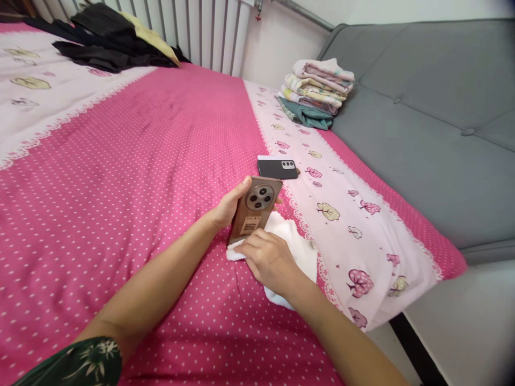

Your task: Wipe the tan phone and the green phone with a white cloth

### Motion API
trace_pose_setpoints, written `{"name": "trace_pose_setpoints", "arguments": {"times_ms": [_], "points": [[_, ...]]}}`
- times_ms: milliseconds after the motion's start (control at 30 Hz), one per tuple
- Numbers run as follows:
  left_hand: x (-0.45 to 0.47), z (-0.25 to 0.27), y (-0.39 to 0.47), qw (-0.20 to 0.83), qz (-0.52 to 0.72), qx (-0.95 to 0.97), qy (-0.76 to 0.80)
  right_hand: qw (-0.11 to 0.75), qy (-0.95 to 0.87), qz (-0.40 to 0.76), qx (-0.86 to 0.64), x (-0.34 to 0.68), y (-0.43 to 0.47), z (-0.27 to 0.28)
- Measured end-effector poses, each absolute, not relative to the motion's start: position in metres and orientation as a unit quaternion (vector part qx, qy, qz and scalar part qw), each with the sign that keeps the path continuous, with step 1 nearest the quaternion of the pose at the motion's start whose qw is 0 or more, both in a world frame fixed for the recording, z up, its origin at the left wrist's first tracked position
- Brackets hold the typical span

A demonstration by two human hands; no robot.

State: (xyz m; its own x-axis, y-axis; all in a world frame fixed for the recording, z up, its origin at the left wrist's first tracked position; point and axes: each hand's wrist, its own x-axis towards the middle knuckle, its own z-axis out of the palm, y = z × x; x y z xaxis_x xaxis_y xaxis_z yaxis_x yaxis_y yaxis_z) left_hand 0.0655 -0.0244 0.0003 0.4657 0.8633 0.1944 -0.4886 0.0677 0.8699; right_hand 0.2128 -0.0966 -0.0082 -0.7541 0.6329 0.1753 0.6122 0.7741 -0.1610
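My left hand [231, 206] grips a brown smartphone [249, 206] by its sides, with the thumb on the upper left edge and fingertips showing at the right edge. The phone is tilted up, its back with a round camera module and a label turned towards me. My right hand [267, 257] holds a white cloth [295, 244] against the phone's lower end. Part of the cloth hangs down onto the bed behind my right wrist. Just beyond the phone lies a dark smartphone [273, 169], its camera side up, with a whitish object partly hidden under its far edge.
The bed is covered by a pink dotted sheet [169, 134] with a pale tree-patterned band. A stack of folded cloths [317, 91] stands by the grey padded headboard [410, 107]. Dark clothes [108, 43] lie at the far left, before a white radiator [201, 32].
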Motion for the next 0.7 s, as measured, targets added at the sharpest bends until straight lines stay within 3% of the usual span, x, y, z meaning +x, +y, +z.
{"name": "trace_pose_setpoints", "arguments": {"times_ms": [700], "points": [[0.0652,0.0015,-0.0251,0.703,0.476,0.489,0.200,0.110,-0.935,0.047,-0.334,0.2124,-0.0973,-0.0077]]}}
